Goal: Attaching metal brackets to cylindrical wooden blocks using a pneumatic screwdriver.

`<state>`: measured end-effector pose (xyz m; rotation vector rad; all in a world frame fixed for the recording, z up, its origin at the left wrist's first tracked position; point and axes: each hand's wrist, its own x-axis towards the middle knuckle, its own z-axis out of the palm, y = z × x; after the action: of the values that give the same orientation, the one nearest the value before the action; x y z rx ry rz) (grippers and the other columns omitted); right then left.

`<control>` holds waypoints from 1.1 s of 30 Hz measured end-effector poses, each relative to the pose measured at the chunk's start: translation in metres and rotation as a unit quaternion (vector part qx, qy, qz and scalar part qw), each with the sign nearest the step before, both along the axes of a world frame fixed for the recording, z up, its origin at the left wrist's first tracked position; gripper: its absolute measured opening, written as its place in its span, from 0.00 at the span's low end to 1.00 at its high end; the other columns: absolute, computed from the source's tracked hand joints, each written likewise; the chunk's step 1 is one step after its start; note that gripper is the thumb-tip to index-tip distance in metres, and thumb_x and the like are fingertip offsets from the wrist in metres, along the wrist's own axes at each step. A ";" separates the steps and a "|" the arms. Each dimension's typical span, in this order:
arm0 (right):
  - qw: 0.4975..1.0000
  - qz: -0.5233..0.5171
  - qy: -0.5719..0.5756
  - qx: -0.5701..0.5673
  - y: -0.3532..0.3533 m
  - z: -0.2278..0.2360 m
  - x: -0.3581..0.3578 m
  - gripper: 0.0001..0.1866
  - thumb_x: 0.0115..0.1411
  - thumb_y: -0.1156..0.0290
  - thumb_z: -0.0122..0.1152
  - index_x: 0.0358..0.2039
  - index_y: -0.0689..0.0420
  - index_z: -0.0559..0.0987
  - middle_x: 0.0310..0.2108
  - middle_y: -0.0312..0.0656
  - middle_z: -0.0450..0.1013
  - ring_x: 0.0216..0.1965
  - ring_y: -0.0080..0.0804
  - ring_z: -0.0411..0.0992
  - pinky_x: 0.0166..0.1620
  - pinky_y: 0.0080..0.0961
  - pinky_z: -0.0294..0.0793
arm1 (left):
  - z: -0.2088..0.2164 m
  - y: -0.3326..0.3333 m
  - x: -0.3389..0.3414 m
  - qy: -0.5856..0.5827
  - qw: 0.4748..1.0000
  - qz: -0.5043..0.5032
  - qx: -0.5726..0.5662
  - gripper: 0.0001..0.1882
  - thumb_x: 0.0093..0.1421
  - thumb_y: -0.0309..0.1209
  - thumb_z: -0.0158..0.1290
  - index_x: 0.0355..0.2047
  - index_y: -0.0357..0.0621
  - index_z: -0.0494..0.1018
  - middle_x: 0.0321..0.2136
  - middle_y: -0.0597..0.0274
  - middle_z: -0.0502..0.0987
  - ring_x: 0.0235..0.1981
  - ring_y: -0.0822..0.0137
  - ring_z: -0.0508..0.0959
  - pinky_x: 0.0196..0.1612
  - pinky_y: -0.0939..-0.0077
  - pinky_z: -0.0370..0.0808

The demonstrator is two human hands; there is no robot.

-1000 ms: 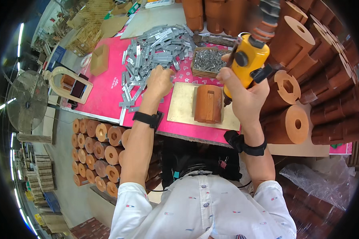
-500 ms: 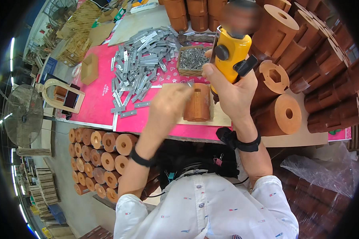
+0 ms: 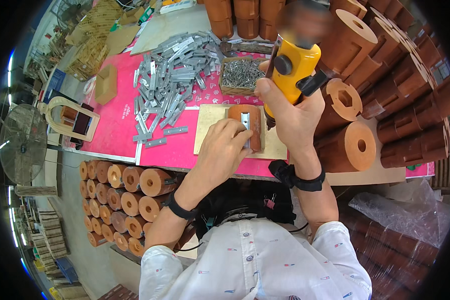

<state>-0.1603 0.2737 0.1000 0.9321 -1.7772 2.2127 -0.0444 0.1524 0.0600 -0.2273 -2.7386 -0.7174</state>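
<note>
Moved since half a second ago: left hand [image 3: 224,147], now resting on the reddish-brown wooden cylinder block [image 3: 249,127], fingers pinning a small grey metal bracket [image 3: 245,121] against it. Heap of grey metal brackets [image 3: 172,85]: on pink tabletop [image 3: 117,120], beyond and left of that hand. Cardboard box of screws [image 3: 241,75]: ahead of it. Right hand [image 3: 291,117]: closed around yellow power screwdriver [image 3: 292,67], raised just right of the block.

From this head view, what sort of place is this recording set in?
Most likely a small woodworking or assembly workshop. Stacks of brown wooden cylinders flank the bench, a heap of grey metal brackets lies on the pink table cover, and the right hand grips a yellow power driver.
</note>
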 end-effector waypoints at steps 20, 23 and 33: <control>1.000 -0.021 0.001 0.011 0.000 0.008 -0.003 0.15 0.57 0.78 0.64 0.45 0.63 0.73 0.38 0.40 0.76 0.33 0.23 0.76 0.39 0.21 0.78 | -0.051 -0.069 -0.161 -0.023 0.978 0.136 -0.159 0.07 0.52 0.26 0.52 0.27 0.38 0.79 0.28 0.43 0.78 0.34 0.47 0.79 0.39 0.53 0.76; 0.999 -0.030 0.004 0.024 0.004 0.007 -0.004 0.15 0.57 0.77 0.64 0.45 0.63 0.73 0.38 0.40 0.76 0.33 0.23 0.76 0.39 0.21 0.78 | -0.048 -0.067 -0.167 -0.035 0.982 0.136 -0.128 0.08 0.49 0.25 0.50 0.26 0.38 0.79 0.28 0.42 0.79 0.33 0.46 0.80 0.38 0.52 0.77; 0.999 -0.023 -0.001 0.022 0.002 0.008 0.001 0.15 0.58 0.77 0.63 0.45 0.63 0.73 0.38 0.39 0.75 0.33 0.23 0.76 0.38 0.21 0.78 | -0.047 -0.081 -0.150 0.138 0.985 0.099 -0.003 0.06 0.54 0.25 0.54 0.31 0.35 0.75 0.26 0.46 0.79 0.28 0.51 0.81 0.32 0.58 0.77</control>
<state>-0.1591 0.2761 0.1081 0.8894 -1.8363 2.1558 -0.1944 0.0719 0.0131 -0.0478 -2.4569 -0.5751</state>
